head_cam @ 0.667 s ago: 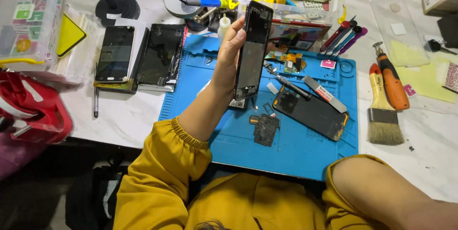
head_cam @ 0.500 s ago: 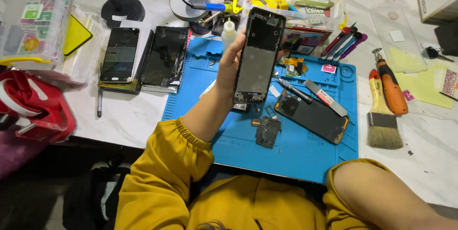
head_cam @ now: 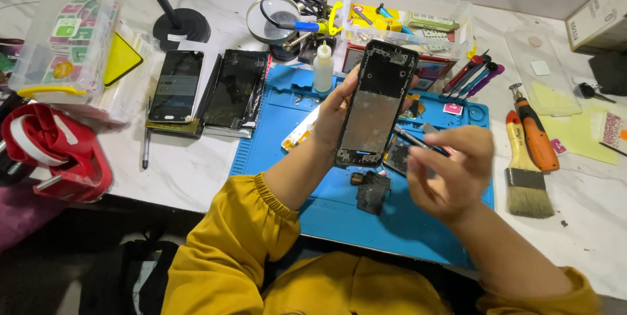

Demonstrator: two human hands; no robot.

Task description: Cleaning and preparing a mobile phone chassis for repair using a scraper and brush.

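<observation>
My left hand (head_cam: pixel 334 111) holds a stripped black phone frame (head_cam: pixel 375 103) upright above the blue work mat (head_cam: pixel 274 142), its open inside facing me. My right hand (head_cam: pixel 450 171) grips a thin dark tool (head_cam: pixel 418 141) whose tip points at the frame's lower right edge. Small loose phone parts (head_cam: pixel 371 191) lie on the mat just below the frame. Both my sleeves are yellow.
Two dark phones (head_cam: pixel 175 85) and a screen panel (head_cam: pixel 235 90) lie left of the mat. A small white bottle (head_cam: pixel 322 67), a clear parts box (head_cam: pixel 405 18), an orange screwdriver (head_cam: pixel 534 132), a brush (head_cam: pixel 526 181) and a red tape dispenser (head_cam: pixel 55 155) stand around.
My right hand has come into view with the thin tool and reached the frame. The left hand has turned the phone frame so its inside faces me.
</observation>
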